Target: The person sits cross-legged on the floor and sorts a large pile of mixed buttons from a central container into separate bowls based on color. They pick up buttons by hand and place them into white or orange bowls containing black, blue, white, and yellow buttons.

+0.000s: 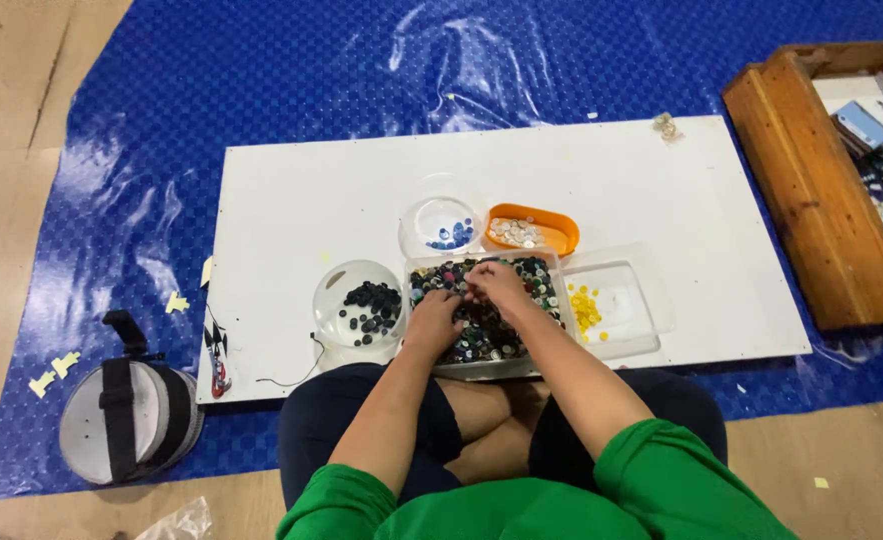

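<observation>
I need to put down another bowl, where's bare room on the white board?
The board is bare along its left side, its far edge, and right of the yellow tray. It is crowded around the mixed tray, where both hands work.

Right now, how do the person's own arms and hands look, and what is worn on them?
Both forearms are bare from above the elbow down. The left hand and right hand wear no gloves; no rings, watch or bracelet can be made out. Bright green short sleeves cover the upper arms, loose and plain, with no visible markings. No cables or straps are on the arms.
</observation>
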